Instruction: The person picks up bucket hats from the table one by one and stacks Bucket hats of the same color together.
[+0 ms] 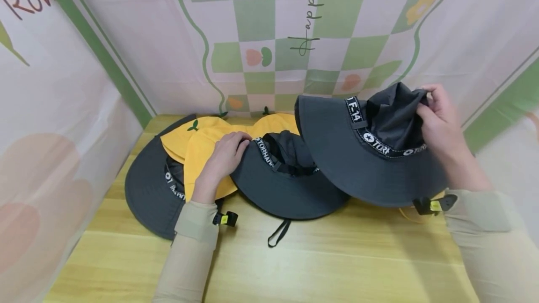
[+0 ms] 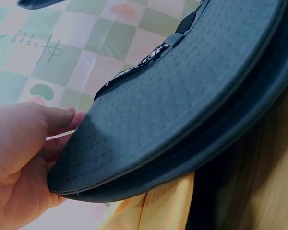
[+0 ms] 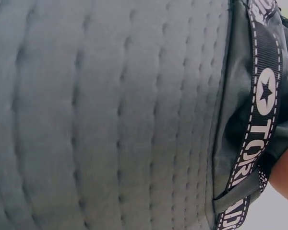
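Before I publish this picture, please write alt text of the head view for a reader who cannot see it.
A person's right hand holds a dark, wide-brimmed hat over a wooden table, while the left hand holds the edge of a second dark hat. Yellow hats and a third dark hat lie nearby, before a checked cloth.

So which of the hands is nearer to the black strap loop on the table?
Left: the left hand grips the brim of the middle dark sun hat, behind and left of the strap loop; the right hand is farther right, holding another hat.
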`<state>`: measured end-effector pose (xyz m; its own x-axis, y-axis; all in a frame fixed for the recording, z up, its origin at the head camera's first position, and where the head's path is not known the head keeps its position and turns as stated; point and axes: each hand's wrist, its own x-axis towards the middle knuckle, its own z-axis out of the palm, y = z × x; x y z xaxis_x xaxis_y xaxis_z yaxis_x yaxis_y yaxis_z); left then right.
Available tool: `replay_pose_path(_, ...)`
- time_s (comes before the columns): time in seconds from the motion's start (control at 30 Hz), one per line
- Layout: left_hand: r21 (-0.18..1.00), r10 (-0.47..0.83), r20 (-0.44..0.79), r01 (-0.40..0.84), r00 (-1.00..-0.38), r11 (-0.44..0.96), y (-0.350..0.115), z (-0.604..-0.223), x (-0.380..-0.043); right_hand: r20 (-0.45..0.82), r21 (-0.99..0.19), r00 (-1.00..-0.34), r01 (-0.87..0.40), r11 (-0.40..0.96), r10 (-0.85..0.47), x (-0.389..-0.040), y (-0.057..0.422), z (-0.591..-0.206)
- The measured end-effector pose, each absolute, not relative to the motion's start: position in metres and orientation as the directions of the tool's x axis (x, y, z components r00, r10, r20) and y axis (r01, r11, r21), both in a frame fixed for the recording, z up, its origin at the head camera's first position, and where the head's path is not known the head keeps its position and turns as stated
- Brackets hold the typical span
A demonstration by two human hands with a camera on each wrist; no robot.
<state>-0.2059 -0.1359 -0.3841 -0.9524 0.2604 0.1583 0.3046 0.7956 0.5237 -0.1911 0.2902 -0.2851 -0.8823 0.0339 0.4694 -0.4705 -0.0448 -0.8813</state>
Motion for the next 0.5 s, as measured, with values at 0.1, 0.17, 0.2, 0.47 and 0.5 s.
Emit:
replay_pose_path(0.1, 0.527, 0.259, 0.167, 0.308, -0.951, 0.792, -0.136, -0.384, -0.206, 0.463, -0.881, -0.886, -0.461, -0.106, 0.005, -0.192, 0.285, -0.283)
replay_pose_path(0.17, 0.529, 0.259, 0.177, 0.314, -0.949, 0.788, -0.136, -0.384, -0.206, 0.461, -0.88, -0.887, -0.455, -0.138, -0.009, -0.192, 0.281, -0.282)
replay_pose_path(0.2, 0.528, 0.26, 0.184, 0.318, -0.948, 0.787, -0.136, -0.384, -0.206, 0.46, -0.879, -0.888, -0.453, -0.148, -0.015, -0.192, 0.279, -0.281)
replay_pose_path(0.47, 0.538, 0.264, 0.218, 0.341, -0.94, 0.771, -0.136, -0.385, -0.207, 0.432, -0.9, -0.896, -0.42, -0.119, -0.103, -0.194, 0.265, -0.285)
replay_pose_path(0.5, 0.543, 0.265, 0.217, 0.342, -0.939, 0.767, -0.136, -0.385, -0.207, 0.427, -0.903, -0.897, -0.417, -0.105, -0.112, -0.194, 0.263, -0.286)
